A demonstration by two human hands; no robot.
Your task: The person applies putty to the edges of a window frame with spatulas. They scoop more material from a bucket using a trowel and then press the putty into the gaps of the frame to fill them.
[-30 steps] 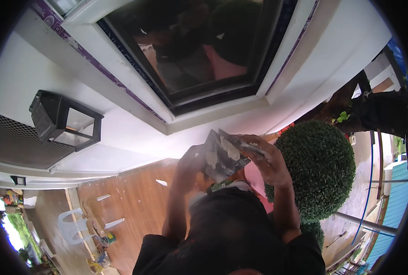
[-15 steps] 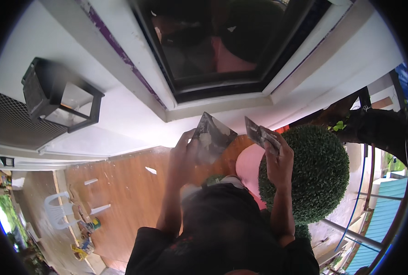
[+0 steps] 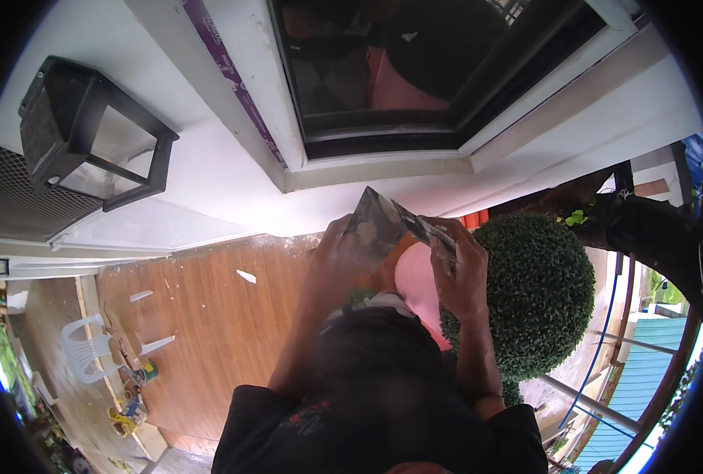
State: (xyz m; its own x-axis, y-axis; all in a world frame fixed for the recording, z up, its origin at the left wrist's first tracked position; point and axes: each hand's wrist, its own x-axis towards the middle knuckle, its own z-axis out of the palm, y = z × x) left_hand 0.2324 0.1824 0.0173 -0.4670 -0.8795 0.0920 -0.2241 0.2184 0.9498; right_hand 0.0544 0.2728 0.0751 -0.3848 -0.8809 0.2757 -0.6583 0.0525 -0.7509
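Left hand (image 3: 331,257): raised at the centre of the frame, its grip closed on the left edge of a sheet of crumpled newspaper (image 3: 379,225), fingers wrapped behind the sheet so it stays off the body.
Right hand (image 3: 462,268): just right of centre, its grip closed on the right end of the same sheet, thumb side toward the camera; it seems to pinch a folded or twisted stretch.
Crumpled newspaper: held between both hands, in the air just below the window sill (image 3: 375,166); two holds apart keep it stretched, probably so it can be folded or bunched, though its exact shape is hard to read.
Window (image 3: 414,71): top centre, dark glass in a white frame, reflecting a pink and dark shape.
Pink object (image 3: 418,280): rounded, directly under the paper, partly hidden by the hands; what it is I cannot tell.
Round green bush (image 3: 537,292): right of centre, touching or just beside the right forearm.
Black lantern (image 3: 90,142): upper left, mounted against the white wall.
Wooden floor (image 3: 209,316): lower left, with a white plastic chair (image 3: 90,347) and small bright things near it.
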